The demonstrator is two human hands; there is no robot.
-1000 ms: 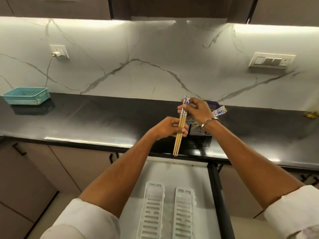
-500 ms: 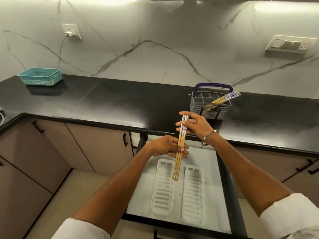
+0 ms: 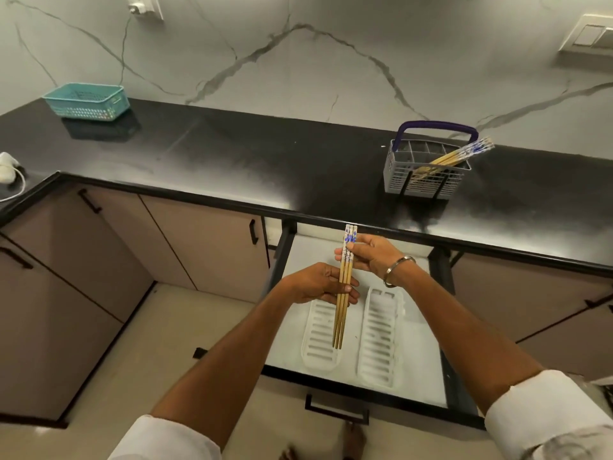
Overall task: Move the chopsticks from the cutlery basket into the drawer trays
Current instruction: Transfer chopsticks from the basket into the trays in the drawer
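Your hands have carried the chopstick bundle [image 3: 343, 287] down from the cutlery basket [image 3: 426, 171] at the table's front edge to over the left drawer tray [image 3: 320, 340]. Left hand [image 3: 320, 283] and right hand [image 3: 371, 255] both pinch it; uneven release could scatter sticks outside the tray.

the single head view looks forward and steeply down from above the person's arms, close over the open drawer [image 3: 414, 386] at near centre. the black counter [image 3: 232, 161] crosses the middle, the marble wall [image 3: 331, 61] lies far, and cabinets [image 3: 99, 260] fill the left.
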